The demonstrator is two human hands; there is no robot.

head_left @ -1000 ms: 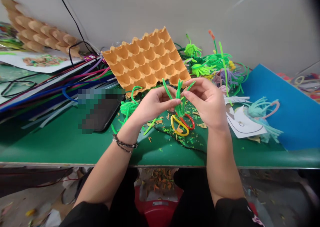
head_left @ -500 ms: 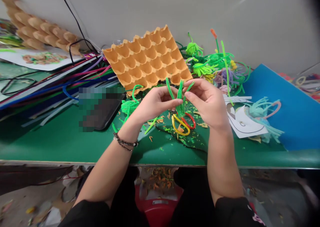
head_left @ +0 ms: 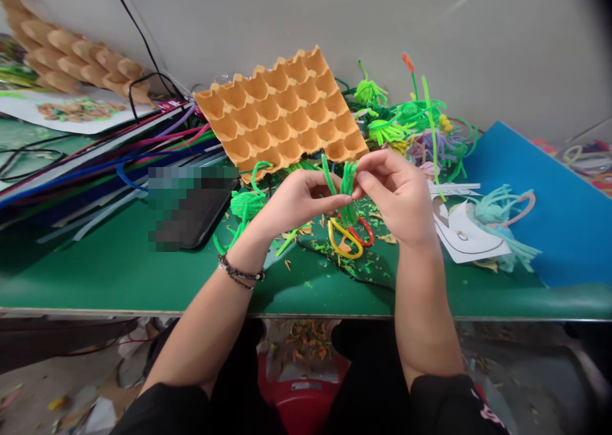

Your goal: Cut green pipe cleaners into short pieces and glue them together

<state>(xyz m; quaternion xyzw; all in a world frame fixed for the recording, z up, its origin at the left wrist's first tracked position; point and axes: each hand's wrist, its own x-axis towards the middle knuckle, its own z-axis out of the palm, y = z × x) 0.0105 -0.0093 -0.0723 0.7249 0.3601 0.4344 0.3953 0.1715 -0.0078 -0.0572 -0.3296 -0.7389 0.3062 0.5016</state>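
A bundle of green pipe cleaners [head_left: 348, 196] stands upright between my hands above the table. My left hand [head_left: 306, 199] pinches it from the left with thumb and fingers; one strand leans away at its left side. My right hand [head_left: 396, 189] has thumb and fingertips closed at the bundle's upper right edge, though the exact piece in them is partly hidden. Scissors with a yellow and a red handle loop [head_left: 345, 247] lie right below, their blades hidden. To the left of my left hand is another green pipe-cleaner bunch [head_left: 247, 204].
A cardboard egg tray [head_left: 282, 106] leans at the back. Long coloured pipe cleaners [head_left: 109, 167] and a dark phone-like slab [head_left: 205, 212] lie left. Finished-looking green pieces [head_left: 392, 129], white paper cutouts [head_left: 471, 237] and a blue board [head_left: 545, 212] are right. Clippings litter the green table [head_left: 143, 282].
The strand that stuck out to the right has come in against the bundle, whose tips now stand closer together. My right fingertips have moved slightly and stay closed beside it.
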